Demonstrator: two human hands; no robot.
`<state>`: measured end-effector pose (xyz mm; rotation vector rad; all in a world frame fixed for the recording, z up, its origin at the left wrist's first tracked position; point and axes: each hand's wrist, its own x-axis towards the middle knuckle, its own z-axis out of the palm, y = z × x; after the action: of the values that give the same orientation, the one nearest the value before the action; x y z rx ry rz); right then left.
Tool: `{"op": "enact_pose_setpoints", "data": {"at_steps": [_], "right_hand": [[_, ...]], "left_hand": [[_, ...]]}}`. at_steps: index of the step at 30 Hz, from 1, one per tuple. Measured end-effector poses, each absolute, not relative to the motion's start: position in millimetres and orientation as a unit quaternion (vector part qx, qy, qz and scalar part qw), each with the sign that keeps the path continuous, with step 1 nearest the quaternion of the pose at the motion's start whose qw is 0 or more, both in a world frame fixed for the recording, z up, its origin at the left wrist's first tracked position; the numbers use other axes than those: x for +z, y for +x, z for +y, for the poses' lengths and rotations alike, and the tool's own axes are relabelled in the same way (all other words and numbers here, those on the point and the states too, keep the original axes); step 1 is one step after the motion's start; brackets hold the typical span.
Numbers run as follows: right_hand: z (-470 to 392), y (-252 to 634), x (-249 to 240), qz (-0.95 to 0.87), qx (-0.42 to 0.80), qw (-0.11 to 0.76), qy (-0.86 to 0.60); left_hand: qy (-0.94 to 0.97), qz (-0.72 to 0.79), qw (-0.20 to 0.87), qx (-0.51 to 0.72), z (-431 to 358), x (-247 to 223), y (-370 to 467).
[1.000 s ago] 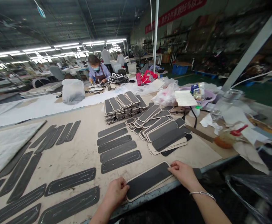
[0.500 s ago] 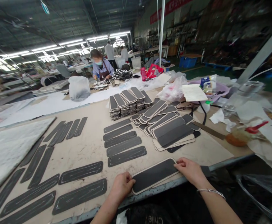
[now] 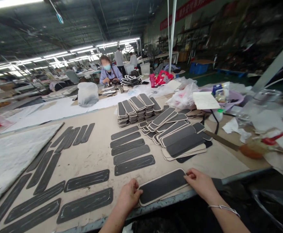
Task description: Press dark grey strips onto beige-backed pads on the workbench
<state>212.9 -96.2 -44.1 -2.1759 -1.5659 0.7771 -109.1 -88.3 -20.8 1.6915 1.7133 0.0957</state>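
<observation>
A dark panel with a pale border (image 3: pixel 163 186) lies at the table's front edge, on top of another pale-edged piece. My left hand (image 3: pixel 129 195) pinches its left end. At its right end, my right hand (image 3: pixel 199 182) grips the corner between thumb and fingers. Behind it sit a loose heap of similar panels (image 3: pixel 182 136) and neat stacks (image 3: pixel 137 108). Dark strips with shiny streaks lie in a column (image 3: pixel 134 165) left of the heap, and several more (image 3: pixel 85 204) spread over the left of the table.
A pale slab (image 3: pixel 15 152) lies at the left. Beyond the stacks are a white plastic bag (image 3: pixel 88 94) and a seated person (image 3: pixel 111 72) in a mask. A jar with orange contents (image 3: pixel 251 150), a purple basin (image 3: pixel 235 95) and a metal post (image 3: pixel 172 35) stand at the right.
The view has shifted slightly, so the scene sits a little further right and lower. Both hands keep their places at the panel's ends.
</observation>
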Motion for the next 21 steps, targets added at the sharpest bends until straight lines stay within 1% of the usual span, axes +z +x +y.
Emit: {"op": "enact_pose_setpoints", "data": {"at_steps": [7, 9, 11, 13, 15, 17, 19, 21], "right_hand": [[-99.6, 208.5, -29.9, -0.581, 0.204, 0.183, -0.766], [-106.0, 192.9, -22.0, -0.589, 0.160, 0.193, -0.769], [-114.9, 165.1, -16.4, -0.631, 0.129, 0.207, -0.736], [-123.7, 131.7, -16.1, -0.728, 0.151, 0.206, -0.637], [-130.0, 104.9, -21.3, -0.818, 0.205, 0.174, -0.509], [-132.8, 95.5, -29.0, -0.857, 0.246, 0.140, -0.430], [-132.2, 106.3, -35.2, -0.853, 0.252, 0.123, -0.440], [-129.4, 130.8, -38.1, -0.822, 0.231, 0.115, -0.507]], "left_hand": [[0.667, 0.648, 0.367, 0.029, -82.8, -31.9, -112.6], [0.669, 0.643, 0.370, 0.027, -82.6, -33.8, -113.5], [0.669, 0.640, 0.377, 0.030, -82.6, -35.2, -114.1], [0.669, 0.636, 0.382, 0.032, -82.2, -36.5, -114.1], [0.671, 0.635, 0.382, 0.029, -81.4, -37.6, -113.8], [0.673, 0.635, 0.378, 0.025, -81.0, -37.9, -113.4], [0.676, 0.636, 0.372, 0.021, -81.4, -37.8, -113.4], [0.681, 0.636, 0.363, 0.017, -82.2, -37.5, -113.9]]}}
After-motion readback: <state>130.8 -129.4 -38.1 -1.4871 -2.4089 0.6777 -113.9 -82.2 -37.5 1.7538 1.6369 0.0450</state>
